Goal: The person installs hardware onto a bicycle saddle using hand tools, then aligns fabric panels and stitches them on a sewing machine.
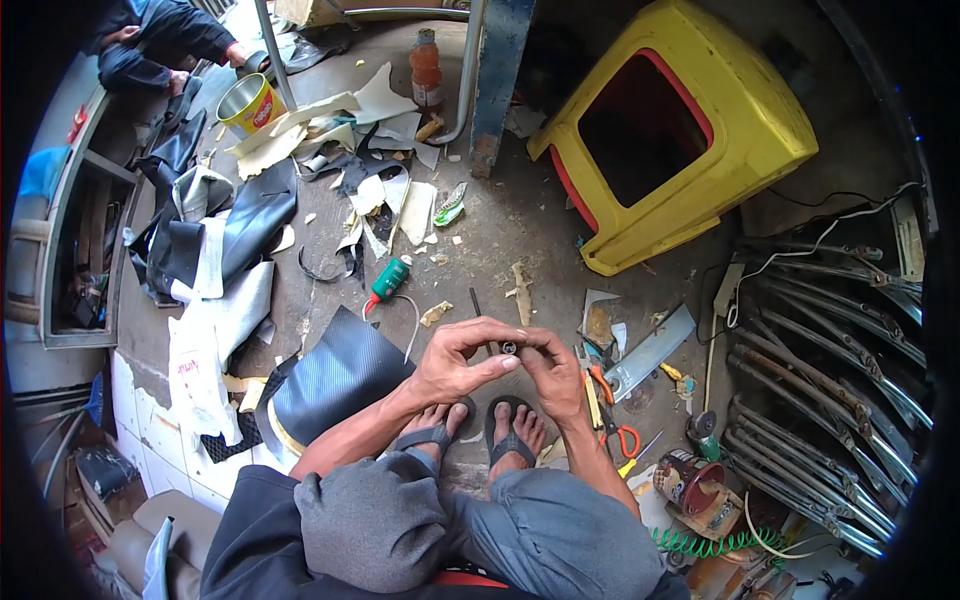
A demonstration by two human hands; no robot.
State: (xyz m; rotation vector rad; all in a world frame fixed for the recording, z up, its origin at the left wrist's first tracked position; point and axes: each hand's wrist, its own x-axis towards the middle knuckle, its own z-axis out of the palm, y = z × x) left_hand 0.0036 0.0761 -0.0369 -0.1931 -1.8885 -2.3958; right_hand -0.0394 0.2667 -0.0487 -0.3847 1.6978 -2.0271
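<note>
Above my sandalled feet, my left hand point(462, 362) and my right hand point(553, 372) meet at the fingertips. Both are closed around a small dark round piece point(509, 348) with a shiny end; its exact kind is too small to make out. A thin dark rod point(475, 302) shows just beyond my left fingers, and I cannot tell whether it is held or lies on the floor. Left of my left forearm lies a sheet of black textured upholstery material point(335, 375). Near my right forearm are orange-handled pliers point(601, 384) and orange-handled scissors point(626, 440).
A green bottle with a red cap point(388, 284) lies ahead among scraps. The yellow plastic stool point(700, 130) rests on its side. Metal tubes point(820, 370) are stacked at right, beside a dark can point(690, 482). Another person's legs point(165, 45) show at upper left.
</note>
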